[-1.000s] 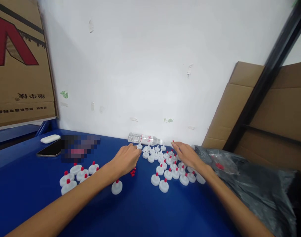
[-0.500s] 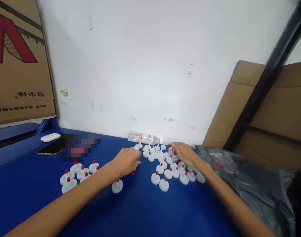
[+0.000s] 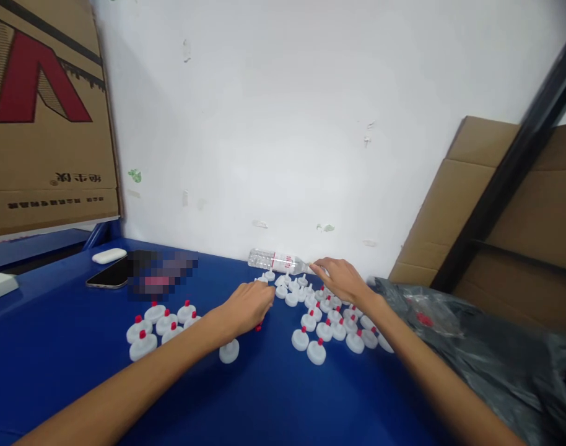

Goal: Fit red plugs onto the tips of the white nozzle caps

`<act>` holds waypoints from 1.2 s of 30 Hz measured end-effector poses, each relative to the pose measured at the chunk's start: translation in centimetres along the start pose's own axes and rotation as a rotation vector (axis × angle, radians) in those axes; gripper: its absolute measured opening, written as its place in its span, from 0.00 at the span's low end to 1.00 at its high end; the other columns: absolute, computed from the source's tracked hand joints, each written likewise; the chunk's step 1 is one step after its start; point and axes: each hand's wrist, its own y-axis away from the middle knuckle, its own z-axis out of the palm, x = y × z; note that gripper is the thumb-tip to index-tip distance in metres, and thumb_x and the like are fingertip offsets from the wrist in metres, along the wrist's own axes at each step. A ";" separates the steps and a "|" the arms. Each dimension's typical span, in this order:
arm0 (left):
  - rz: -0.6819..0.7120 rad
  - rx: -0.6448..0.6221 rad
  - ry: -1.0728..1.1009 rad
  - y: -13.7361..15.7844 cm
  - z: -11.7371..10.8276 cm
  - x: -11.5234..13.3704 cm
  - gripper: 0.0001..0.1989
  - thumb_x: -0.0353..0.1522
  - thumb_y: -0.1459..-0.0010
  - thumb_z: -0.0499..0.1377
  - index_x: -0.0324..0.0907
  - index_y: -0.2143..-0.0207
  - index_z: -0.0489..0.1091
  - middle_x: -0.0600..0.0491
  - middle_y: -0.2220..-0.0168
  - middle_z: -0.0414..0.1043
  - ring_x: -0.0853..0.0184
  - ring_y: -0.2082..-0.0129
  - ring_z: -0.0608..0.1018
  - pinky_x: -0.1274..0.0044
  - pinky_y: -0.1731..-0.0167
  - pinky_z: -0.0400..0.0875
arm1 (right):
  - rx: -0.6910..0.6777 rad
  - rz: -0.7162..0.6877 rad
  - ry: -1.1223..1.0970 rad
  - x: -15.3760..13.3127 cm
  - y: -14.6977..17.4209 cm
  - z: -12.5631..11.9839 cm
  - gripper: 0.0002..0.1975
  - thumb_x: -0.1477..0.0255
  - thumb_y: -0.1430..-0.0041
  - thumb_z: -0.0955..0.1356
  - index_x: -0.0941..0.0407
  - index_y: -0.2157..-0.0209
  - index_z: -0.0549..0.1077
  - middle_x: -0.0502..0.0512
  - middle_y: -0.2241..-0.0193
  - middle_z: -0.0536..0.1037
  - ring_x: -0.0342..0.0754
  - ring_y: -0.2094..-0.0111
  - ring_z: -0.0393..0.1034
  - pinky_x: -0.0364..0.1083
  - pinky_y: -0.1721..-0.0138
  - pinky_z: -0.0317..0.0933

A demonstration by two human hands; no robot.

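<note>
My left hand [image 3: 250,305] is closed in a loose fist low over the blue table, fingers curled down and mostly hidden. Small red pieces [image 3: 259,327] show just under its knuckles; I cannot make out what it grips. A round white cap [image 3: 229,352] with a spout lies by that wrist. My right hand [image 3: 339,280] has its fingers stretched out beside the neck of a clear plastic bottle [image 3: 276,261], which lies on its side. Below it are several white caps with red tips [image 3: 324,331]. White spouted caps without red tips [image 3: 291,299] lie between the hands.
On the left is a group of red-tipped white caps [image 3: 142,347]. Behind them lie a phone [image 3: 109,274] and a white oval case [image 3: 109,256]. A black plastic bag [image 3: 482,353] covers the right side. The wall [image 3: 264,124] closes off the back.
The view has turned slightly left, shifting everything rightward. My right hand has moved left, closer to the bottle's neck. My left hand stays closed in about the same place.
</note>
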 end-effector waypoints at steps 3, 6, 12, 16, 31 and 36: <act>-0.003 0.099 0.032 -0.1 -0.5 0.4 0.09 0.31 0.32 0.48 0.41 0.60 0.67 0.46 0.60 0.74 0.60 0.63 0.77 0.74 0.68 0.66 | 0.157 -0.020 -0.017 -1.6 1.6 -1.2 0.21 0.57 0.29 0.54 0.53 0.53 0.72 0.57 0.54 0.77 0.52 0.60 0.73 0.50 0.58 0.62; -0.021 0.217 0.149 -0.4 -1.1 0.8 0.09 0.32 0.32 0.48 0.41 0.57 0.67 0.49 0.62 0.75 0.62 0.65 0.77 0.75 0.67 0.67 | 0.273 -0.151 -0.050 -3.8 3.3 -1.4 0.14 0.64 0.29 0.58 0.52 0.54 0.71 0.56 0.57 0.77 0.51 0.61 0.72 0.50 0.58 0.63; -0.015 0.463 0.441 -0.6 -2.1 1.4 0.13 0.33 0.32 0.50 0.44 0.53 0.73 0.51 0.58 0.77 0.64 0.60 0.78 0.74 0.59 0.70 | 0.305 -0.265 -0.233 -6.4 5.0 -0.6 0.17 0.69 0.32 0.63 0.50 0.43 0.61 0.57 0.52 0.75 0.53 0.51 0.69 0.54 0.50 0.65; -0.045 0.437 0.715 -0.4 -2.8 1.8 0.11 0.36 0.34 0.54 0.43 0.57 0.75 0.52 0.63 0.80 0.65 0.64 0.80 0.74 0.62 0.73 | 0.325 -0.202 -0.289 -6.3 4.9 0.0 0.20 0.67 0.33 0.65 0.50 0.42 0.60 0.58 0.53 0.75 0.55 0.51 0.70 0.55 0.52 0.68; 0.086 0.304 0.503 -0.3 -2.3 2.2 0.15 0.32 0.32 0.48 0.40 0.66 0.72 0.52 0.67 0.76 0.66 0.67 0.76 0.77 0.65 0.65 | 0.347 -0.377 -0.149 -6.4 5.0 0.2 0.10 0.72 0.31 0.62 0.53 0.49 0.63 0.58 0.56 0.77 0.53 0.57 0.72 0.53 0.55 0.65; 0.097 0.245 0.532 0.0 -2.5 2.6 0.17 0.31 0.32 0.44 0.40 0.71 0.67 0.55 0.73 0.70 0.68 0.72 0.71 0.77 0.68 0.62 | 0.397 -0.440 -0.136 -6.9 5.1 0.1 0.08 0.79 0.34 0.62 0.53 0.56 0.65 0.57 0.60 0.78 0.53 0.58 0.72 0.52 0.57 0.65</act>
